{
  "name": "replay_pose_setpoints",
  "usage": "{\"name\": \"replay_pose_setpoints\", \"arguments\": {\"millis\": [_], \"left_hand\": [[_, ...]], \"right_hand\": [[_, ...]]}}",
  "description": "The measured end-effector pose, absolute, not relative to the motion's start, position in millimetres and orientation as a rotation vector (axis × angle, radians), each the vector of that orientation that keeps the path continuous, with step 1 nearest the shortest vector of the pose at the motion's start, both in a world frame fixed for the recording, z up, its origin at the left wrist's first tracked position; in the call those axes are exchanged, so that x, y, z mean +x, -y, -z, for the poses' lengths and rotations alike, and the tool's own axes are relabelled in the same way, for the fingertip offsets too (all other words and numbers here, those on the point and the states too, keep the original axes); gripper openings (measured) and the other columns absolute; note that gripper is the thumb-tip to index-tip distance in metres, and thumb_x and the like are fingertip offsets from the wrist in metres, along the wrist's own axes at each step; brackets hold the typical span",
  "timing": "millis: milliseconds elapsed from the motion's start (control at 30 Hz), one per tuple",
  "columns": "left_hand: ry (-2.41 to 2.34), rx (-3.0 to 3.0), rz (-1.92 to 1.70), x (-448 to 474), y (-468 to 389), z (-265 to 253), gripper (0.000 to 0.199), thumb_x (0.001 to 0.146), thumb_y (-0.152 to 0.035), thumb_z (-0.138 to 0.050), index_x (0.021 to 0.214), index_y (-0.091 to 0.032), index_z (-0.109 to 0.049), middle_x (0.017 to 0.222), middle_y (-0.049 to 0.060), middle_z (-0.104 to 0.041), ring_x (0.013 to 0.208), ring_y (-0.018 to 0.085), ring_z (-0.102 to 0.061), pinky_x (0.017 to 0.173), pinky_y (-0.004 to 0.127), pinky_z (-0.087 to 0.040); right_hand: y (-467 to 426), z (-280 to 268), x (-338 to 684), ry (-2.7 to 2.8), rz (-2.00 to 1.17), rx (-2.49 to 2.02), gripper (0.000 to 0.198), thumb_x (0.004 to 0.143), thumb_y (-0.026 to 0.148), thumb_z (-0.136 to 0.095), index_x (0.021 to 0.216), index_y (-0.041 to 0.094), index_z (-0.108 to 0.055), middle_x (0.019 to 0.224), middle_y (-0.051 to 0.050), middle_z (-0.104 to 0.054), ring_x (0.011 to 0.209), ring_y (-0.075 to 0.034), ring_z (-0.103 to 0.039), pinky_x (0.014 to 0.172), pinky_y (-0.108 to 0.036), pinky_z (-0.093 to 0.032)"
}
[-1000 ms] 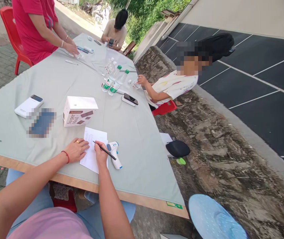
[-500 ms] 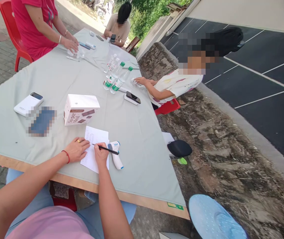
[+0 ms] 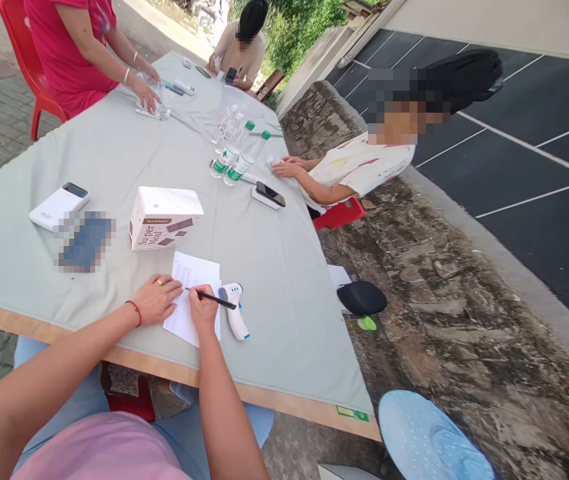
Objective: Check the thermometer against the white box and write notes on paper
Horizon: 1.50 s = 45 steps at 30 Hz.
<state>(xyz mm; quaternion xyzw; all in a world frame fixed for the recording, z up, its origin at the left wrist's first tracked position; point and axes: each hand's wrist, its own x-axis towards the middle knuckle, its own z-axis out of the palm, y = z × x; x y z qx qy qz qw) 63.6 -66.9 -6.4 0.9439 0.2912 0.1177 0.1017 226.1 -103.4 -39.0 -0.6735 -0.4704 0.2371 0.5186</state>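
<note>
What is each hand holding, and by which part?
Right hand grips a black pen near its writing end. Left hand holds nothing, resting flat on the paper.

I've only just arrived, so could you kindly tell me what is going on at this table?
The person wearing the camera sits at a cloth-covered table, writing. The right hand holds a black pen with its tip on a sheet of paper, while the left hand lies flat on that sheet. A white thermometer gun lies just right of the paper, a white box behind it. Three other people sit along the table, handling small items.
</note>
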Motion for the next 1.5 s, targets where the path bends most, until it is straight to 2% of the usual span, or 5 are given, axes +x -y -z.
{"name": "replay_pose_setpoints", "arguments": {"millis": [1500], "left_hand": [[-0.871,2.833,-0.355,63,66,8,0.032,0.089,-0.028,-0.050,0.120,-0.018,-0.057,0.128,0.007,-0.059,0.117,0.027,-0.048,0.097,0.041,-0.034]], "right_hand": [[101,48,229,1.093,-0.518,-1.535,0.014,0.075,0.033,-0.051,0.067,0.022,-0.050,0.060,0.004,-0.051,0.061,-0.014,-0.045,0.062,-0.028,-0.039]]}}
